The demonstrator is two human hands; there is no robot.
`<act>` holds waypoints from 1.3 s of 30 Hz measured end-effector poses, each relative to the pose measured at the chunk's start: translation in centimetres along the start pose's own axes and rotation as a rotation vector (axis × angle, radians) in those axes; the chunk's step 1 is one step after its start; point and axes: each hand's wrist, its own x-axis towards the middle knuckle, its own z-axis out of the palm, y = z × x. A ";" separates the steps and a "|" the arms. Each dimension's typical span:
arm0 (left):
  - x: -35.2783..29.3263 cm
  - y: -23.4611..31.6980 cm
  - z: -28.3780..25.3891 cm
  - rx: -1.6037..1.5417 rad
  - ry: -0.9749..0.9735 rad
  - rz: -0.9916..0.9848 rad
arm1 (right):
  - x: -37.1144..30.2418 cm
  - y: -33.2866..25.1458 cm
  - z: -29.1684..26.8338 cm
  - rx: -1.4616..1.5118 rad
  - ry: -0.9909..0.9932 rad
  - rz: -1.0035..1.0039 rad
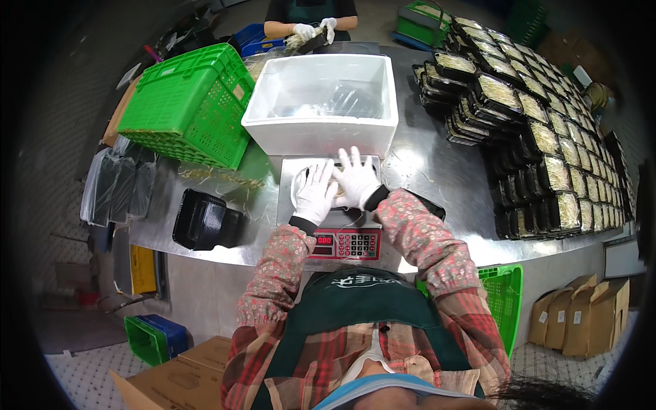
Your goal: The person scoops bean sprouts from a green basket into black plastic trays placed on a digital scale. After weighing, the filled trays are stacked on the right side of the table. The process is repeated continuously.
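My left hand (316,195), in a white glove, lies over the plate of a scale with a red keypad (345,244), its fingers stretched out. Beside it my right hand (358,182), also gloved, has its fingers spread. Between and under the hands a little pale stringy produce (337,194) shows; most of what they touch is covered. A white foam box (318,138) stands just beyond the scale, with clear film in it. Off to the left sits a stack of black trays (198,219). A dark tray (429,205) is partly hidden by my right forearm.
Stacked black trays of pale produce (547,137) fill the table's right side. A green crate (184,102) stands at left, with scraps by it and bagged black trays (109,184) at the edge. Across the table a person's gloved hands (309,31) hold produce and a black tray.
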 end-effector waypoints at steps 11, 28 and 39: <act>0.0 0.9 -0.2 0.099 0.039 0.082 | -2.5 5.3 2.3 0.001 -0.081 0.024; -6.4 -9.5 -5.1 -1.027 0.231 -0.506 | -17.4 15.3 6.5 0.120 -0.420 0.454; -0.9 0.8 0.2 -0.195 -0.003 -0.203 | -2.2 -3.1 4.9 0.214 0.435 -0.117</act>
